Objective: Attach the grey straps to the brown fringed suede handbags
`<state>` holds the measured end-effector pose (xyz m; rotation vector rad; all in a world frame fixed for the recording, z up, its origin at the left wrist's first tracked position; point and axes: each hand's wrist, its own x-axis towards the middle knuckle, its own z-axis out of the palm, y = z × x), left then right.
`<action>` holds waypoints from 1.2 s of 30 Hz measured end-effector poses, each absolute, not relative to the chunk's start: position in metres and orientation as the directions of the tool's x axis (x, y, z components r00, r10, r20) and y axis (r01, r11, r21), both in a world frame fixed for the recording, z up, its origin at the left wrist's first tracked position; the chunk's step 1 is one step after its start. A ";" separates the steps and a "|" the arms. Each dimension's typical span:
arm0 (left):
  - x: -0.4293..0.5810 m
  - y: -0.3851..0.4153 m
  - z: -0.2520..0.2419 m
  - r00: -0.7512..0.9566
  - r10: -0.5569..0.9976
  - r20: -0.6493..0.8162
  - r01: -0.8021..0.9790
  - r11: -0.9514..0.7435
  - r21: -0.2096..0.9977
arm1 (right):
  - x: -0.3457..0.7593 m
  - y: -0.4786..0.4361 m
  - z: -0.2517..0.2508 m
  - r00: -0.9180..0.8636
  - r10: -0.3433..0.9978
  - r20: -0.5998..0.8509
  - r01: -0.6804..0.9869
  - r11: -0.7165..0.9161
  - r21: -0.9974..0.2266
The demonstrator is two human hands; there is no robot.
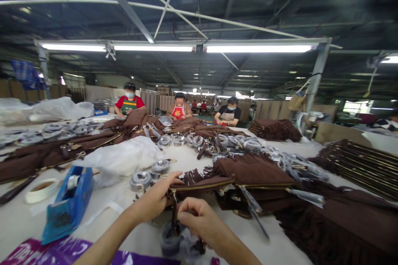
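Note:
My left hand (152, 201) is at the left corner of a brown fringed bag (202, 183), its fingers over the edge and the corner seemingly gripped. A gold zipper runs along the bag's near edge. Just right of it my right hand (197, 217) is closed, thumb and fingers pinched round a dark brown strap end below the bag's corner. A coiled strap (170, 240) in grey plastic wrap lies beneath this hand. The clasp between the fingers is mostly hidden. More brown bags (258, 170) lie stacked to the right, with plastic-wrapped zipper pulls hanging over their front.
A blue tape dispenser (66, 203) and a white tape roll (42, 190) stand at left. Purple printed plastic (124, 258) lies at the front edge. Behind are a white plastic bag (124, 157), several wrapped strap coils (141, 180) and zippered bags (360, 165). Several people sit across the table.

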<state>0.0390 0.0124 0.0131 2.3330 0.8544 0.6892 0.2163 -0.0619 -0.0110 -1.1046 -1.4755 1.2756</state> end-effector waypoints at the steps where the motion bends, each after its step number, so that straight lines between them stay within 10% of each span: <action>1: 0.039 0.013 0.013 0.671 0.688 0.277 0.409 -0.655 0.636 | 0.214 -0.059 -0.012 -0.197 0.976 0.087 0.094 0.108 -0.990; 6: 0.041 0.015 0.012 0.698 0.643 0.313 0.394 -0.711 0.582 | 0.205 -0.049 -0.019 -0.109 0.919 0.379 0.167 0.393 -0.904; 20: 0.032 0.018 -0.015 0.550 0.723 0.419 0.744 -0.651 0.148 | 0.217 -0.048 -0.026 -0.066 0.931 0.359 0.330 0.360 -0.873; 29: 0.038 0.020 -0.020 0.476 0.737 0.480 0.765 -0.616 0.187 | 0.224 -0.045 -0.027 -0.098 0.990 0.105 -0.172 0.087 -0.981; 36: 0.044 0.030 -0.023 0.513 0.647 0.563 0.679 -0.708 0.195 | 0.201 -0.038 -0.009 -0.185 0.973 0.138 -0.180 0.104 -0.978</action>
